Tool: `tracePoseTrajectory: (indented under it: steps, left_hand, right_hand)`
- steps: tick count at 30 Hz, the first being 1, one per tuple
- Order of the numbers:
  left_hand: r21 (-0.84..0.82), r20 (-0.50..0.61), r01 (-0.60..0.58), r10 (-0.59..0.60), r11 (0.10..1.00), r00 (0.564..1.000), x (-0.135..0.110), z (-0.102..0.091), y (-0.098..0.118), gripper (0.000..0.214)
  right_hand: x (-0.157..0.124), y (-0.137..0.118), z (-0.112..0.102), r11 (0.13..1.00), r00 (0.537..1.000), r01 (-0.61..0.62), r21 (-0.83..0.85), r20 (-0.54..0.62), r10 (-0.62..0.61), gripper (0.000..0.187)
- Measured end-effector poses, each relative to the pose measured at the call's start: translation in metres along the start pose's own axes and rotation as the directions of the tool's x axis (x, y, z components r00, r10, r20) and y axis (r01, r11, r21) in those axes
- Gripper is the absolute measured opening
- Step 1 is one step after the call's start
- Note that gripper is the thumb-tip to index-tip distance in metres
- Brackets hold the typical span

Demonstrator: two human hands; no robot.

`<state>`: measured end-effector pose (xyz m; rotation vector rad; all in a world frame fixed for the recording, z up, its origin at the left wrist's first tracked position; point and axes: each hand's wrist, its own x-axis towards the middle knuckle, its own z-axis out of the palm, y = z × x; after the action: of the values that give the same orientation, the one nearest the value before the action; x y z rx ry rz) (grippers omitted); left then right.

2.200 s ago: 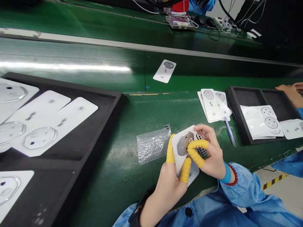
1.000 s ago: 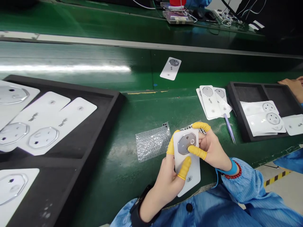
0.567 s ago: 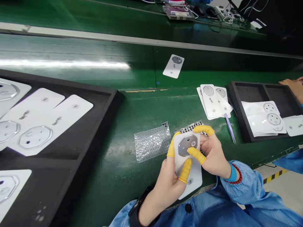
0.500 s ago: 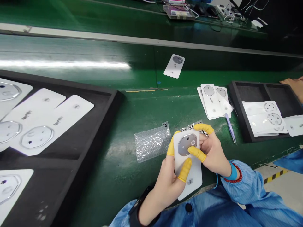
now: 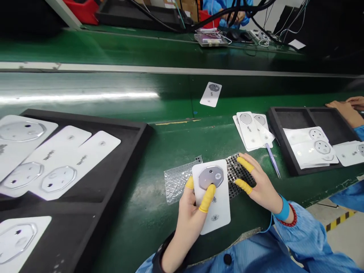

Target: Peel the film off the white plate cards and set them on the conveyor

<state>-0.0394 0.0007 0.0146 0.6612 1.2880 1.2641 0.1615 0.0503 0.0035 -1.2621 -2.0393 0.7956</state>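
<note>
Along the left side of the green counter point(image 5: 133, 223), a black tray point(image 5: 110, 176) carries white panels point(image 5: 91, 151); to its right lies a clear textured sheet point(image 5: 178, 180); the left hand point(image 5: 189, 218) is clamped on a white plate point(image 5: 223, 204) near the counter's near edge, thumb on the front face at the grey disc; farther back lies a single panel point(image 5: 211, 96); a black-dotted sheet point(image 5: 233, 176) extends right of the plate; beyond it rests a panel stack point(image 5: 248, 132); the right hand point(image 5: 263, 187) has thumb and forefinger apart over the dotted sheet, contact unconfirmed; tweezers point(image 5: 273, 163) meet the stack; a second black tray point(image 5: 338, 123) stands rightmost, a co-worker's hand point(image 5: 345, 112) at its far corner.
</note>
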Motion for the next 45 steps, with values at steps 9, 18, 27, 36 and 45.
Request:
tracePoseTrajectory:
  steps: [9,18,27,36,45]
  left_hand:
    - [0.01,-0.098,0.029,-0.027,1.0,0.995,0.005,-0.007,0.012,0.051]
    - [0.065,-0.258,-0.057,0.072,0.996,0.963,0.001,-0.011,0.01,0.043]
    - [0.295,-0.171,-0.211,0.269,0.932,0.948,0.028,-0.015,-0.004,0.071]
    - [0.154,0.121,-0.02,0.002,0.988,0.993,0.025,0.004,-0.015,0.047]
    - [0.015,0.146,0.096,-0.097,0.995,0.984,0.024,0.015,-0.012,0.027]
  right_hand:
    - [-0.009,0.034,0.012,0.973,0.997,0.068,-0.221,0.056,-0.057,0.038]
    - [-0.004,0.034,0.018,0.99,0.987,0.132,-0.052,-0.085,-0.136,0.023]
    - [-0.003,0.004,-0.024,0.992,0.951,0.121,0.043,-0.292,-0.103,0.023]
    - [0.004,-0.002,-0.012,0.997,0.998,0.044,0.06,-0.044,-0.042,0.022]
    - [0.024,-0.013,0.006,0.966,0.967,0.248,0.069,0.043,-0.252,0.017]
